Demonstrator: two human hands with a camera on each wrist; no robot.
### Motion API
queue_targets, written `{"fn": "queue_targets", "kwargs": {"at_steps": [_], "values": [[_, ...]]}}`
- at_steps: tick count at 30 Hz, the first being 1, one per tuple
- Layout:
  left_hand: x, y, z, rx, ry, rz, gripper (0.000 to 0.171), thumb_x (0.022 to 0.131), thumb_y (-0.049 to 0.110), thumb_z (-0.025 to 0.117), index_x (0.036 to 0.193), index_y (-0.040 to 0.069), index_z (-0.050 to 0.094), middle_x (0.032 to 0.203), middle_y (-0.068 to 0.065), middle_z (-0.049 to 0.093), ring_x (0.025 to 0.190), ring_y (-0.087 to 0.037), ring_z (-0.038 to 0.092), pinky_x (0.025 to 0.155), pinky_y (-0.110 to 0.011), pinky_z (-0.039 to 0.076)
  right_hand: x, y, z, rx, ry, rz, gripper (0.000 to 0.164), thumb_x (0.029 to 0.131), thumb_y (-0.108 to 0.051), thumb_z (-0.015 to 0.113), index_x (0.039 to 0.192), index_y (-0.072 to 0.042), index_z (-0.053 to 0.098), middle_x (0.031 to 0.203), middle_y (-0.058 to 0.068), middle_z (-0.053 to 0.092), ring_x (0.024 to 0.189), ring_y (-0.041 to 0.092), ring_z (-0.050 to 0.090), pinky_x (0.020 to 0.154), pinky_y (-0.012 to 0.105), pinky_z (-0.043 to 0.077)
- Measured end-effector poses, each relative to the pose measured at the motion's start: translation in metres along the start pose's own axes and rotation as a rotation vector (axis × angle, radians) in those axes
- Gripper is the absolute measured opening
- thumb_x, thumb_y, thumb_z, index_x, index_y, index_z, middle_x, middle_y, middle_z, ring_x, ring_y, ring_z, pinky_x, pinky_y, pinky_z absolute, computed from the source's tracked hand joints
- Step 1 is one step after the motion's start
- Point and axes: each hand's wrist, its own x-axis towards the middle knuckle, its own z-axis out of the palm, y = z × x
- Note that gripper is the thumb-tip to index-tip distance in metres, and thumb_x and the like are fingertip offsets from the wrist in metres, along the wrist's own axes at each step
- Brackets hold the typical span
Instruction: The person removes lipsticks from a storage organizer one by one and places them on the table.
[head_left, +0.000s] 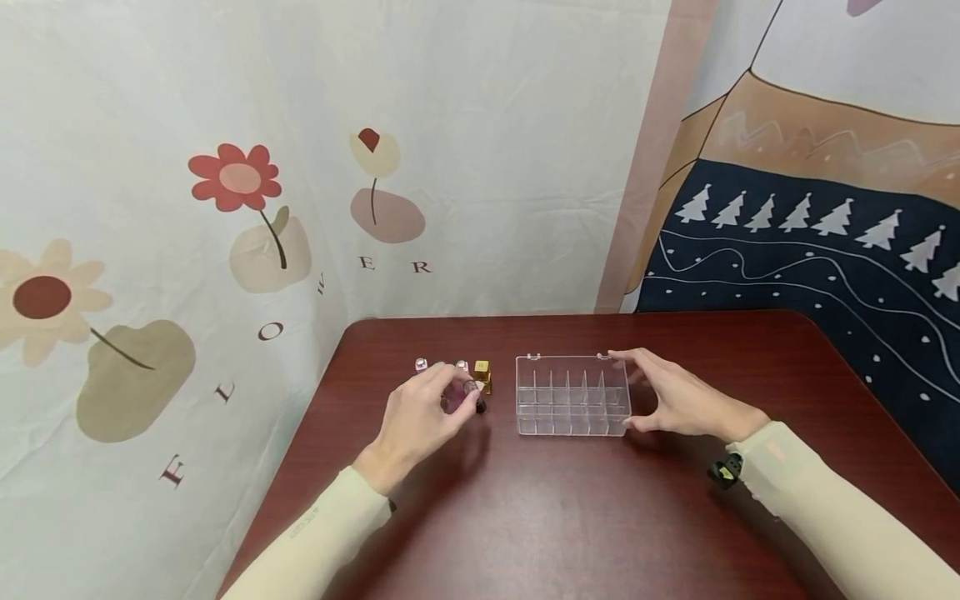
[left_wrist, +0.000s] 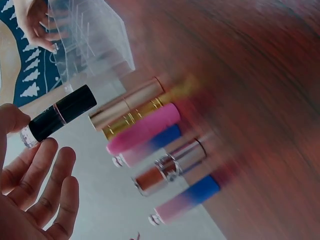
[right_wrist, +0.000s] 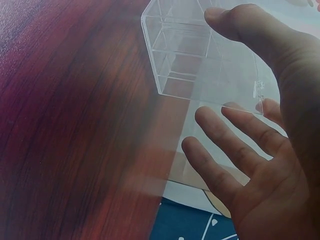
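Left wrist view: a black tube (left_wrist: 60, 116) is pinched between the thumb and fingers (left_wrist: 37, 170) of the left hand (left_wrist: 30, 200), just beside a row of lipsticks (left_wrist: 150, 145) standing on the dark red surface (left_wrist: 260, 100). In the head view, the right hand (head_left: 675, 400) is seen spread open, its fingers relaxed against the right end of a clear plastic box (head_left: 572, 396), nothing being gripped.

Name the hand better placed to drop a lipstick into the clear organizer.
Probably left: the left hand already pinches a black lipstick; the right hand rests open beside the organizer.
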Motion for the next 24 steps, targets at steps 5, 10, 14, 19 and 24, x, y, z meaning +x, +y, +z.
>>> {"fn": "queue_targets", "kwargs": {"at_steps": [5, 10, 14, 19, 24], "values": [[-0.006, -0.009, -0.003, 0.016, -0.005, -0.029, 0.013, 0.095, 0.018, 0.090, 0.104, 0.019, 0.080, 0.089, 0.004, 0.078, 0.073, -0.014, 0.075, 0.061, -0.029, 0.058, 0.000, 0.001, -0.001, 0.002, -0.002, 0.007, 0.109, 0.084, -0.017, 0.106, 0.174, -0.017, 0.044, 0.159, 0.016, 0.066, 0.128, 0.025, 0.079, 0.111, 0.058, 0.067], [-0.012, -0.019, -0.005, 0.050, 0.025, -0.050, 0.013, 0.093, 0.017, 0.090, 0.103, 0.020, 0.081, 0.091, 0.004, 0.081, 0.077, -0.012, 0.077, 0.061, -0.033, 0.060, 0.000, 0.002, 0.000, 0.014, -0.002, 0.003, 0.109, 0.084, -0.017, 0.106, 0.174, -0.017, 0.044, 0.159, 0.017, 0.066, 0.128, 0.028, 0.079, 0.111, 0.059, 0.066], [-0.015, -0.024, -0.010, 0.055, 0.020, -0.070, 0.015, 0.094, 0.019, 0.092, 0.103, 0.020, 0.081, 0.092, 0.004, 0.080, 0.075, -0.010, 0.076, 0.061, -0.034, 0.061, 0.000, 0.002, 0.000, 0.018, 0.001, -0.002, 0.108, 0.084, -0.016, 0.105, 0.174, -0.016, 0.044, 0.159, 0.017, 0.066, 0.129, 0.030, 0.079, 0.111, 0.060, 0.066], [-0.016, -0.033, -0.017, 0.063, 0.007, -0.093, 0.016, 0.095, 0.021, 0.092, 0.104, 0.019, 0.080, 0.093, 0.004, 0.080, 0.075, -0.009, 0.078, 0.063, -0.036, 0.064, 0.000, 0.002, 0.000, 0.014, 0.001, 0.007, 0.109, 0.084, -0.017, 0.106, 0.174, -0.015, 0.044, 0.158, 0.017, 0.066, 0.129, 0.029, 0.079, 0.111, 0.060, 0.066], [-0.017, -0.044, -0.024, 0.073, 0.001, -0.128, 0.016, 0.095, 0.021, 0.092, 0.106, 0.019, 0.081, 0.094, 0.005, 0.080, 0.076, -0.009, 0.078, 0.065, -0.038, 0.065, 0.000, 0.001, 0.000, 0.008, -0.005, 0.023, 0.109, 0.084, -0.017, 0.106, 0.174, -0.015, 0.044, 0.158, 0.017, 0.067, 0.129, 0.028, 0.079, 0.111, 0.061, 0.066]]}}
